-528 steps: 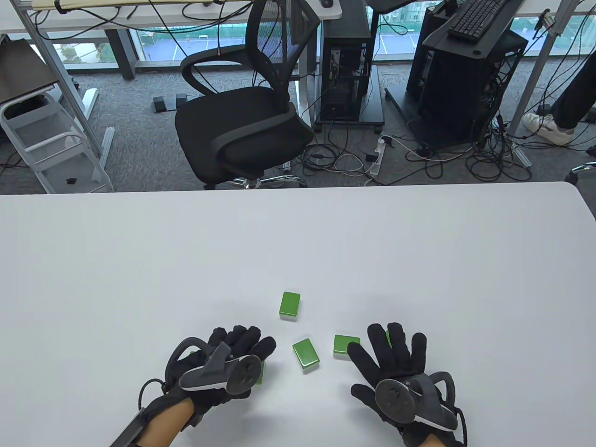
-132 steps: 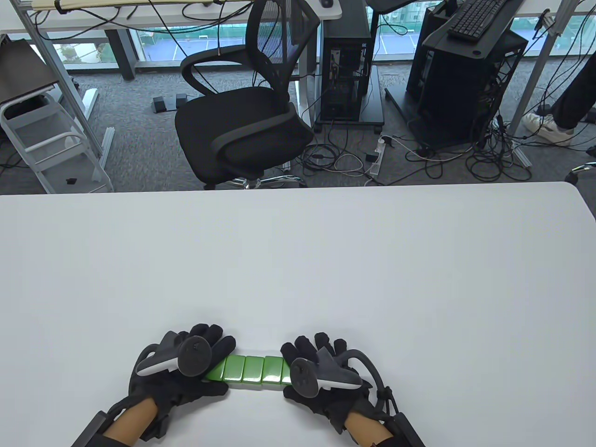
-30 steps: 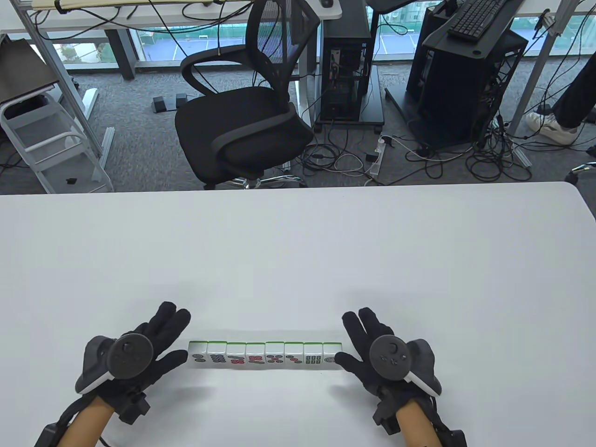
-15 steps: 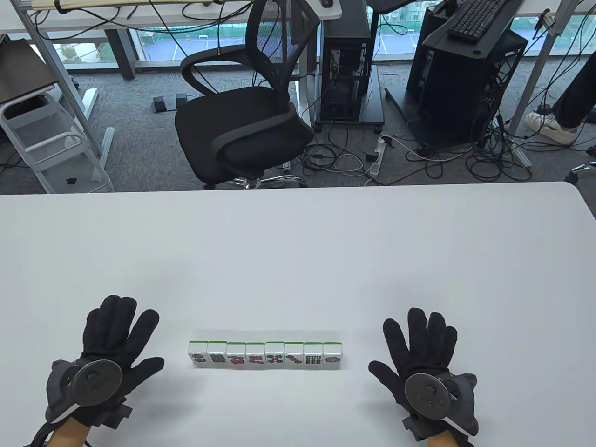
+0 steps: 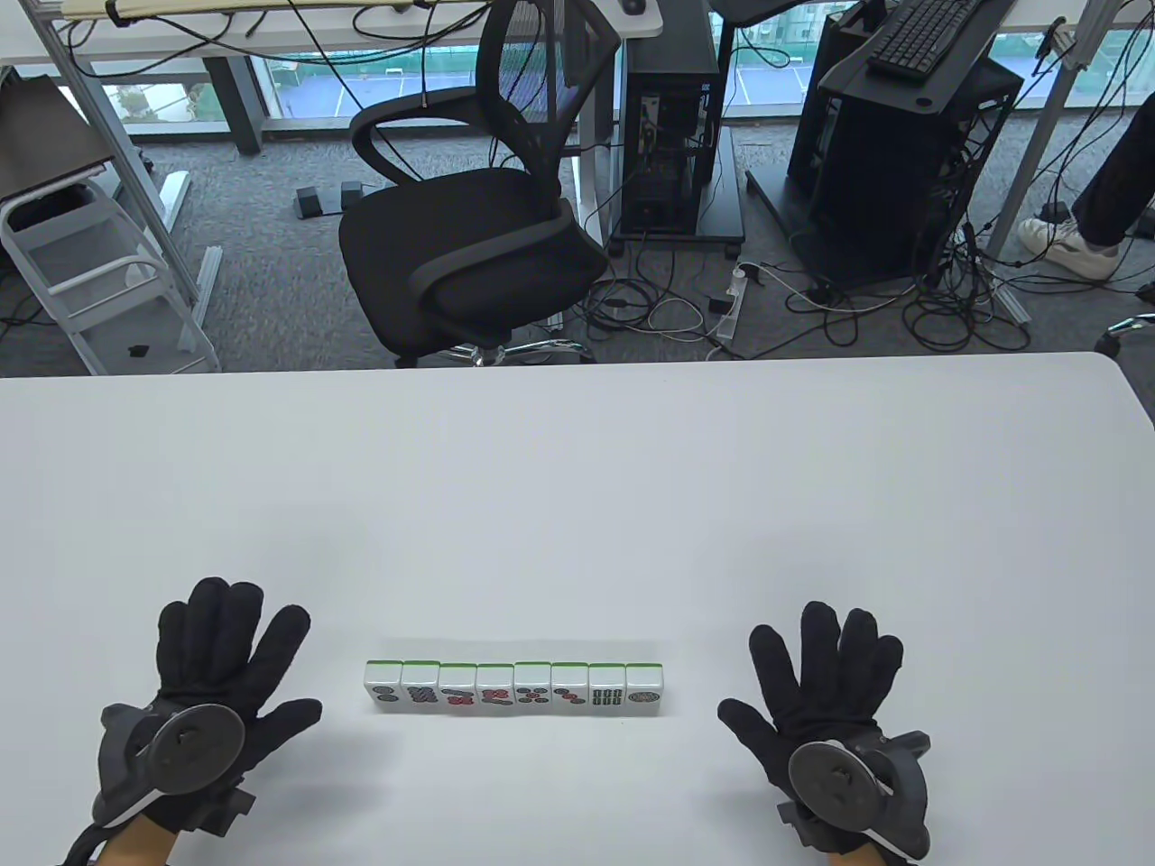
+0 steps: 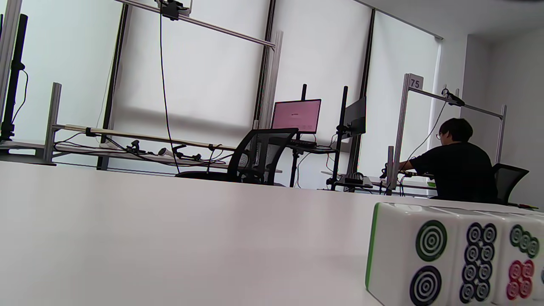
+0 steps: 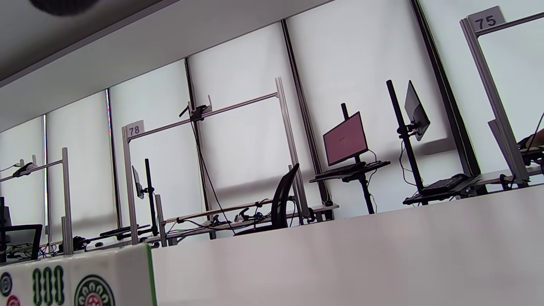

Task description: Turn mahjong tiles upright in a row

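Several mahjong tiles (image 5: 514, 688) stand upright side by side in one straight row near the front of the white table (image 5: 577, 469), green backs away from me and white patterned faces toward me. My left hand (image 5: 212, 686) lies flat and open on the table, well left of the row. My right hand (image 5: 826, 690) lies flat and open, well right of it. Neither touches a tile. The left wrist view shows the row's left end (image 6: 429, 255). The right wrist view shows its right end (image 7: 93, 280).
A black office chair (image 5: 469, 216) stands on the floor beyond the table's far edge. Computer towers (image 5: 902, 144) and cables sit behind it.
Over the last second both hands moved outward away from the ends of the row and spread flat on the table. The row of tiles has not moved.
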Action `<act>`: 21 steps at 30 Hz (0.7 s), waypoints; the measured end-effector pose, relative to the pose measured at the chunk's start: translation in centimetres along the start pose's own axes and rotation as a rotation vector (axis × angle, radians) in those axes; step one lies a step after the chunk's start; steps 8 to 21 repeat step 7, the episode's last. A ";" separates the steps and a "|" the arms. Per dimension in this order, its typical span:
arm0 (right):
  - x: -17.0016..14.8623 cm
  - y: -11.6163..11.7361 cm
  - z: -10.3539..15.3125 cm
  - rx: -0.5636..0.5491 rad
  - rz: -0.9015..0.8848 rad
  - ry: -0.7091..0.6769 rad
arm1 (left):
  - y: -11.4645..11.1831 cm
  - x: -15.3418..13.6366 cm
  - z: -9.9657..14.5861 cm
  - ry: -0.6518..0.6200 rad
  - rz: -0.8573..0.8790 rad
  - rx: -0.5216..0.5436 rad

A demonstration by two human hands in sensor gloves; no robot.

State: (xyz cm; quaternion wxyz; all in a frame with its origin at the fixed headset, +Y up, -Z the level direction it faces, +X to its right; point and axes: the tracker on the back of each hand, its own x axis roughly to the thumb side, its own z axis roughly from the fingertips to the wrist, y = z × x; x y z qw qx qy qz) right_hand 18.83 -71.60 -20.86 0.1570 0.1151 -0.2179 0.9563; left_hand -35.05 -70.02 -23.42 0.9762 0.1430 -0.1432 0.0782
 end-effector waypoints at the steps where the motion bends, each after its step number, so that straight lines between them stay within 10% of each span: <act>1: 0.0 0.0 0.0 -0.001 0.000 0.001 | 0.0 0.1 0.0 -0.004 -0.005 -0.004; 21: 0.0 0.1 0.0 0.012 0.003 0.004 | -0.2 0.3 0.0 -0.013 -0.017 -0.023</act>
